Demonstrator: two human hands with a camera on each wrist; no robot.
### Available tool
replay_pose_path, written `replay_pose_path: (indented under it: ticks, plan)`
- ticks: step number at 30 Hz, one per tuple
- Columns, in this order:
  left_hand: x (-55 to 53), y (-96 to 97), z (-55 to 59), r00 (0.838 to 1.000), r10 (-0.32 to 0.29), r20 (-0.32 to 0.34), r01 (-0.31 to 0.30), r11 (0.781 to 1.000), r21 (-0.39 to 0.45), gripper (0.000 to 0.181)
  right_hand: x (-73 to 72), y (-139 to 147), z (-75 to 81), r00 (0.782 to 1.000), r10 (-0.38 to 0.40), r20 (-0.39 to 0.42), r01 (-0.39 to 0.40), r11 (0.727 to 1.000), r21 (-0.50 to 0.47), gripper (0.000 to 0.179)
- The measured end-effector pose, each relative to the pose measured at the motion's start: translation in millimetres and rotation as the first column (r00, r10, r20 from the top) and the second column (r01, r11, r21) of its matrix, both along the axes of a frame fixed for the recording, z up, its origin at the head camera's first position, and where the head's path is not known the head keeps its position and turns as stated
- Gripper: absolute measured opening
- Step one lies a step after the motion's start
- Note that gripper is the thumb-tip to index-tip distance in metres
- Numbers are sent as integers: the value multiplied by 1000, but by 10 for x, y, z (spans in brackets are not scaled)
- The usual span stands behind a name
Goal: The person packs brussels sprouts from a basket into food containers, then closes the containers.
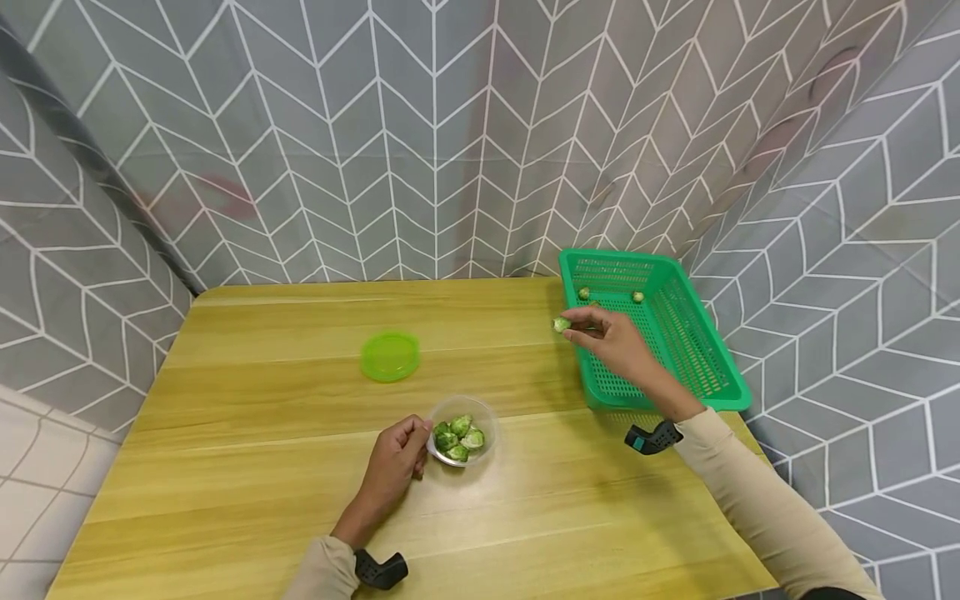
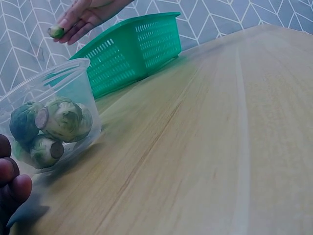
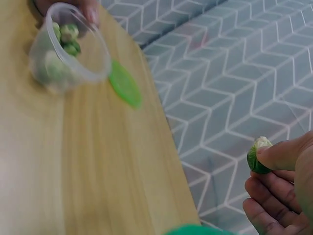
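Observation:
My right hand [image 1: 611, 337] pinches a Brussels sprout [image 1: 561, 324] between thumb and fingertips, above the left rim of the green basket [image 1: 701, 333]. In the right wrist view that Brussels sprout [image 3: 258, 155] shows its pale cut stem. My left hand [image 1: 397, 454] grips the rim of a clear plastic container [image 1: 486, 410] on its left side. Several Brussels sprouts [image 1: 459, 437] lie inside the container, also visible through its wall in the left wrist view. Only some fingers [image 2: 14, 188] of the left hand appear in that view.
A green round lid [image 1: 390, 357] lies flat on the wooden table [image 1: 262, 400], behind the container. A few small sprouts [image 1: 637, 297] sit in the far part of the basket. Grey patterned curtains [image 1: 420, 150] hang at the table's back and sides.

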State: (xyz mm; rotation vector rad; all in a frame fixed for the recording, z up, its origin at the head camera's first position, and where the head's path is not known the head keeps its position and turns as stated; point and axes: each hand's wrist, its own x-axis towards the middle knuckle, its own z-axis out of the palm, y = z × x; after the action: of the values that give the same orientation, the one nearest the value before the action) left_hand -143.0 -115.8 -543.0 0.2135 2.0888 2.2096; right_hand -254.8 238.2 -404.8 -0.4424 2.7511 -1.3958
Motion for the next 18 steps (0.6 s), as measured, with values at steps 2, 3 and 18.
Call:
replay_pose_path:
  ticks: [2,3,18]
  plan:
    - [3,0,2,1000,0,-2,0,1000,-1,43,36,-71,-18,1000,13,14,-13,1000,-11,32]
    - [3,0,2,1000,0,-3,0,1000,0,43,55,-107,-28,999,20,25,-20,1000,-24,31]
    - [-6,15,-16,999,10,-50,-11,1000,-16,40,286,-504,-258,986,150,73,-140,982,-126,27]
